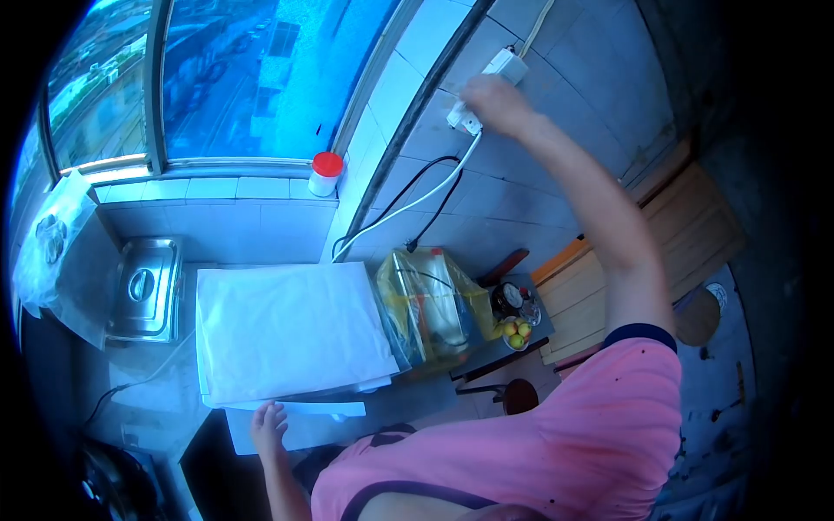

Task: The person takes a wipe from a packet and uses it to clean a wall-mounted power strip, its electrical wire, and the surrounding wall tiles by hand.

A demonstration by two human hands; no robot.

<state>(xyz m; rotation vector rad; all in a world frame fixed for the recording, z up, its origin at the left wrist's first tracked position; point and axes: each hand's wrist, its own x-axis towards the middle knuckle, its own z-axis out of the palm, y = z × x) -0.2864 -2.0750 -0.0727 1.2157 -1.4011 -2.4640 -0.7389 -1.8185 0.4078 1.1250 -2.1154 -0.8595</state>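
While the right hand (497, 102) curls over the white power strip (509, 66) on the tiled wall (599, 95) at far right, whether pinching anything I cannot tell, the left hand (269, 423), fingers loosely parted, is just beside the near edge of the white cover (289, 328) on the worktop (156, 406)

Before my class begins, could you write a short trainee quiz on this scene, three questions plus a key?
1. Multiple choice: What is the right hand at?
A) the lidded steel pan
B) the white power strip on the tiled wall
C) the frying pan handle

2. True or false: The red-lidded jar stands on the window ledge.

3. Fill in the colour: The fruit lies near a see-through ____ plastic bag.

Key: 1 B; 2 true; 3 yellow.
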